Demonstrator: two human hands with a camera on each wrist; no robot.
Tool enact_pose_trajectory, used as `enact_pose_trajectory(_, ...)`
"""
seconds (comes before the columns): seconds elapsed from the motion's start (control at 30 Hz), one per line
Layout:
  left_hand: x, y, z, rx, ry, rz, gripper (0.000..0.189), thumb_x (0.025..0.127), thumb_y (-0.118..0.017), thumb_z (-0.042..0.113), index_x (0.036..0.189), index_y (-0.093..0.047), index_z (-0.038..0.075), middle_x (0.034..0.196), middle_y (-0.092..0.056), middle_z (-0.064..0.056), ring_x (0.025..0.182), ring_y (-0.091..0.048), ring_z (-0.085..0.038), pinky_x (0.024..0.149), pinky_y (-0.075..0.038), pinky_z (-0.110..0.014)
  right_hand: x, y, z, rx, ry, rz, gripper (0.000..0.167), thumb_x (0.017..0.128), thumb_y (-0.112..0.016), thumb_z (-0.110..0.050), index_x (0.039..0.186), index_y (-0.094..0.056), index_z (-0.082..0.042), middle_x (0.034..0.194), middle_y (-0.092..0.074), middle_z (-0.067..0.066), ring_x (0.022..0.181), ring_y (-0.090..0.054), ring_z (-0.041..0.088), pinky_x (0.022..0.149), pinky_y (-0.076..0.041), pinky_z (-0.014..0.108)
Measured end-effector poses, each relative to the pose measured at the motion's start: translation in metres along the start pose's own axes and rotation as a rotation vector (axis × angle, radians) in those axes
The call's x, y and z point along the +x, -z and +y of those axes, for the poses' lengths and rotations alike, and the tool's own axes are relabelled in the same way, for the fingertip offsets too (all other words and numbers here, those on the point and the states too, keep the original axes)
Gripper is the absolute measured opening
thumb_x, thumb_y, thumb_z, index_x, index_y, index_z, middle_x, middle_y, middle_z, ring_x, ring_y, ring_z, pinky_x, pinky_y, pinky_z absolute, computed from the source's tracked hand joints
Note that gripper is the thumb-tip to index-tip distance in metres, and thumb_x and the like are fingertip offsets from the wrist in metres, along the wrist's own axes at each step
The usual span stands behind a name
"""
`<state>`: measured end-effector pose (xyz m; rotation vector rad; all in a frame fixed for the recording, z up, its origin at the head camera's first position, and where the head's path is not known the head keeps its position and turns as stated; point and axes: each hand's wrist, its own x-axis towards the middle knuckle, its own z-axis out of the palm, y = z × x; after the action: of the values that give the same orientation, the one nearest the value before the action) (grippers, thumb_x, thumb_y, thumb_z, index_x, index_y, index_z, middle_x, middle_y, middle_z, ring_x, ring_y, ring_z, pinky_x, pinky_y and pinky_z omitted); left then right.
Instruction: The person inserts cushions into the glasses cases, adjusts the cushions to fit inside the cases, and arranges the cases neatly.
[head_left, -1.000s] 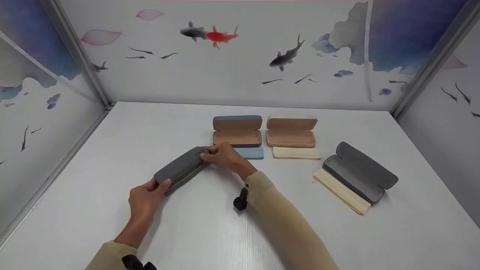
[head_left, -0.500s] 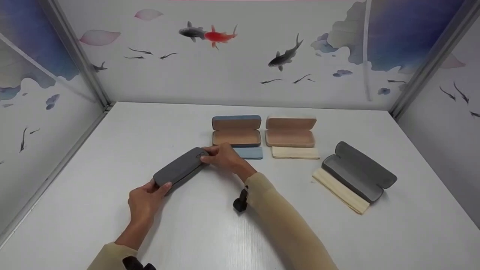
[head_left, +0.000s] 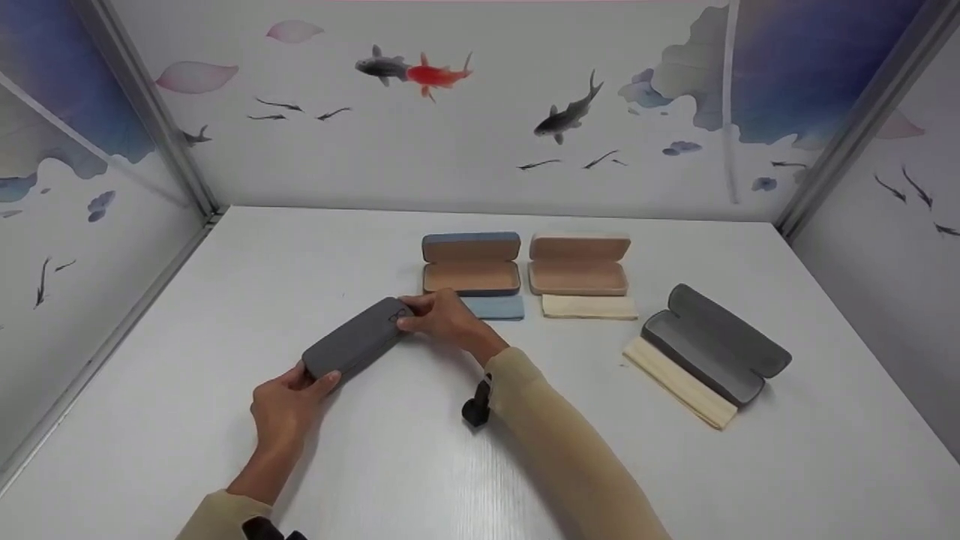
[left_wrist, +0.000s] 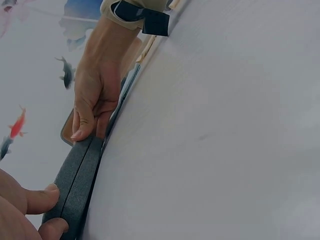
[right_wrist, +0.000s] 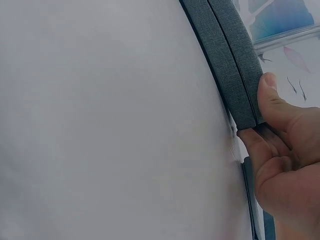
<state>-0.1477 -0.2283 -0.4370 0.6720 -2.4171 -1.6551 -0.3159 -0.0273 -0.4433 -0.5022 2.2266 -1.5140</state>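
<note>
A dark grey glasses case (head_left: 356, 339), its lid closed, lies diagonally between my two hands over the white table. My left hand (head_left: 285, 405) grips the near end, thumb on the front edge. At the far end my right hand (head_left: 448, 319) pinches the case beside a small glasses mark on the lid. The left wrist view shows the case's narrow side (left_wrist: 80, 175) with a thin seam along it. In the right wrist view the right thumb presses on the lid part, with fingers under the end of the case (right_wrist: 227, 60).
Behind the right hand stand an open blue case (head_left: 471, 247) and an open pale pink case (head_left: 579, 246). A folded blue cloth (head_left: 496, 308) and cream cloth (head_left: 589, 307) lie before them. Rightward are another open grey case (head_left: 724, 341) and a cream cloth (head_left: 679, 382).
The gap along the front of the held glasses case has closed as its lid came down. Both hands keep their hold and have hardly shifted.
</note>
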Motion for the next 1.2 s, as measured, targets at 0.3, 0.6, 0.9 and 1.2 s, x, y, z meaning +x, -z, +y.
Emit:
enact_pose_trajectory(0.3,0.000,0.002,0.000,0.004,0.001,0.011,0.067,0.089,-0.077,0.019,0.141,-0.046,-0.007,0.137,-0.052,-0.027,0.139,-0.046,-0.040,0.116,-0.038,-0.048,-0.001,0.000,-0.003,-0.016,-0.002,0.001,0.047,0.088,-0.078,-0.015,0.133,-0.065,-0.017,0.133,-0.067,0.006,0.132,-0.056,0.016,0.109,-0.047,0.031)
enact_pose_trajectory(0.6,0.001,0.011,-0.002,0.037,0.033,-0.003,0.069,0.088,-0.078,0.019,0.142,-0.045,-0.009,0.139,-0.049,-0.027,0.140,-0.044,-0.041,0.117,-0.038,-0.048,0.004,-0.004,-0.013,-0.111,-0.059,0.009,0.049,0.084,-0.082,-0.019,0.131,-0.067,-0.018,0.132,-0.068,0.001,0.110,-0.056,0.006,0.085,-0.042,0.021)
enact_pose_trajectory(0.9,0.002,0.021,0.011,0.021,0.095,-0.070,0.065,0.091,-0.073,0.017,0.145,-0.045,-0.007,0.143,-0.050,-0.029,0.139,-0.050,-0.036,0.105,-0.051,-0.034,0.000,-0.004,-0.026,-0.123,-0.066,0.032,0.048,0.085,-0.081,-0.015,0.131,-0.067,-0.015,0.134,-0.067,0.002,0.116,-0.061,0.008,0.097,-0.049,0.026)
enact_pose_trajectory(1.2,0.004,0.030,0.043,-0.033,0.028,-0.018,0.053,0.098,-0.065,0.025,0.144,-0.052,0.002,0.144,-0.056,-0.021,0.103,-0.068,-0.003,0.082,-0.055,-0.011,-0.014,0.015,-0.037,0.017,-0.046,0.075,0.041,0.092,-0.073,-0.017,0.131,-0.066,-0.006,0.135,-0.066,0.010,0.123,-0.064,0.022,0.102,-0.054,0.038)
